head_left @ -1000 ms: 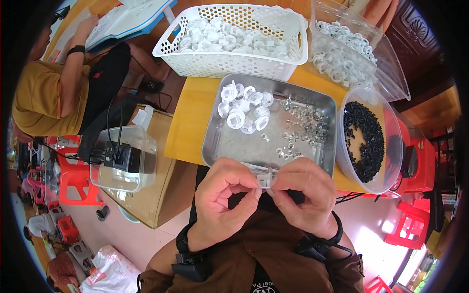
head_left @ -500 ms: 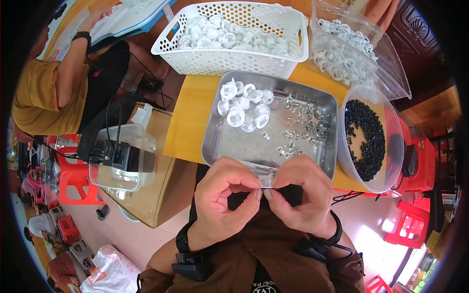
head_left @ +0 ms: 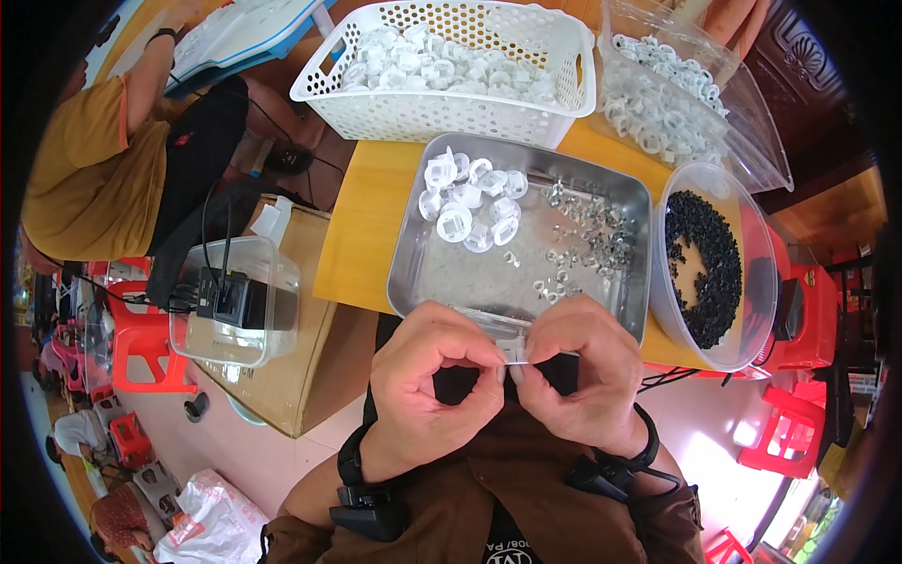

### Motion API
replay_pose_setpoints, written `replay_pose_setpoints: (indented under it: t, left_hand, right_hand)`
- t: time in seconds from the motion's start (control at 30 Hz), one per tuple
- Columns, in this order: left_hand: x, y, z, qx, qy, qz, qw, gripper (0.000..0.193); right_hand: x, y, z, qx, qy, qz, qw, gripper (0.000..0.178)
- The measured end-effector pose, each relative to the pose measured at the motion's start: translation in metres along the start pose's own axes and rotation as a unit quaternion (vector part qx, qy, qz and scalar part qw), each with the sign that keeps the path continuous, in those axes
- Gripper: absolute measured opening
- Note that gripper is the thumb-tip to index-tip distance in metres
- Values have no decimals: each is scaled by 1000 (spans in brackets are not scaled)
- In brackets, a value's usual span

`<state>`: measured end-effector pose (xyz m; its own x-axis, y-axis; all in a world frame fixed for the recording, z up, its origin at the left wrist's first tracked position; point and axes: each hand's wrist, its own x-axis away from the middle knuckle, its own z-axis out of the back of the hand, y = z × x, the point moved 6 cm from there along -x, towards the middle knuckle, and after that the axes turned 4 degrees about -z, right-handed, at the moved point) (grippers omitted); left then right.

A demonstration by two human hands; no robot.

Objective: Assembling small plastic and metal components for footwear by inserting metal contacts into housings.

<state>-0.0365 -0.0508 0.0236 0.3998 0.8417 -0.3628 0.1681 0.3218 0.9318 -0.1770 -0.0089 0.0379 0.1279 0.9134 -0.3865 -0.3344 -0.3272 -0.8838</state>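
Left hand [head_left: 434,381] and right hand [head_left: 581,368] pinch a small white plastic part [head_left: 514,352] together, lying crosswise, just beside the steel tray [head_left: 427,273] near edge.

A shiny, brushed metal tray [head_left: 442,277] sits on a smooth, yellow wooden bench [head_left: 362,226]. In the tray lie glossy white plastic caps [head_left: 470,202] and small bright metal clips [head_left: 587,249]. Behind the tray stands a white perforated plastic basket [head_left: 451,103]; right of the tray, a clear plastic tub [head_left: 747,324] holds matt black bits. Fingers [head_left: 489,362] near the tray's front edge pinch a small translucent plastic piece [head_left: 515,352].
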Motion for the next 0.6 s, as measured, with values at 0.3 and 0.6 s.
replay_pose_setpoints:
  t: [0.3,0.6]
  left_hand:
    - [-3,17,0,-160,-23,-110,981,21]
    - [-1,6,0,-48,-16,-9,999,19]
  right_hand:
    - [0,-3,-3,5,27,15,1000,21]
    - [-6,-6,9,58,36,29,997,21]
